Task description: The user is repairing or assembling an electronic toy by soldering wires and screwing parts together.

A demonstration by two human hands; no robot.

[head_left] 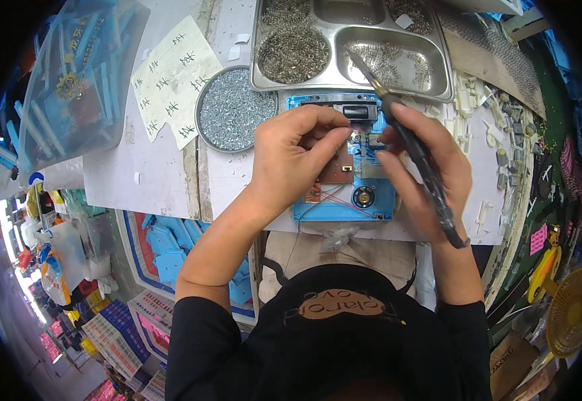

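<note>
My left hand (298, 150) is over the left side of a blue plastic housing (308, 212), thumb and fingertips pinched together. What they hold, if anything, is too small to tell. The housing holds a brown circuit board (334, 175), a round black speaker (363, 196), thin wires and a black rectangular part (359, 112) at its far end. Fingers curled, my right hand (438, 160) holds a long black-handled tool (414, 150) with a brass-coloured collar and pointed metal shaft. Its tip points away from me, over the metal tray.
The metal compartment tray (351, 88) holds small metal parts. Beside it stand a round dish (201, 127) of silvery pieces and a marked paper sheet (177, 80). A bin (57, 100) of blue parts is far left; white and grey pieces (498, 137) lie right. Below left, a crate (130, 247) holds blue panels.
</note>
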